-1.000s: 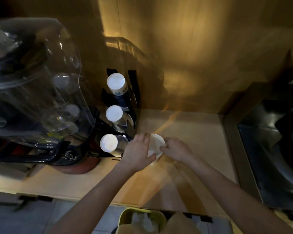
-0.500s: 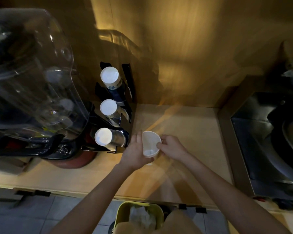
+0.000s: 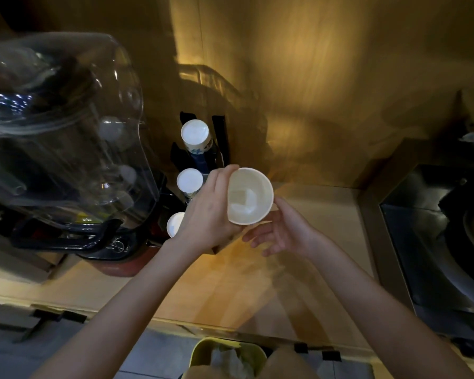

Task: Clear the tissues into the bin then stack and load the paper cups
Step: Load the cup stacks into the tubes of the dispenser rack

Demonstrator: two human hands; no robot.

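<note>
My left hand [image 3: 207,212] grips a white paper cup [image 3: 249,196] from its left side, mouth turned up toward me, above the wooden counter [image 3: 230,285]. My right hand [image 3: 282,231] hovers just below and to the right of the cup, fingers spread, thumb near the cup's rim. A black cup dispenser [image 3: 219,143] stands at the wall with three tubes of stacked cups: top [image 3: 195,132], middle [image 3: 190,180] and bottom [image 3: 175,224], the bottom one partly behind my left hand. A yellow-green bin [image 3: 227,356] with white tissues inside sits below the counter's front edge.
A large clear water bottle [image 3: 58,138] on a dark dispenser base fills the left side. A dark metal sink [image 3: 435,242] lies at the right. The wooden wall rises close behind the counter.
The cup has been lifted up from the counter, held by my left hand. My right hand has let go and opened beneath it.
</note>
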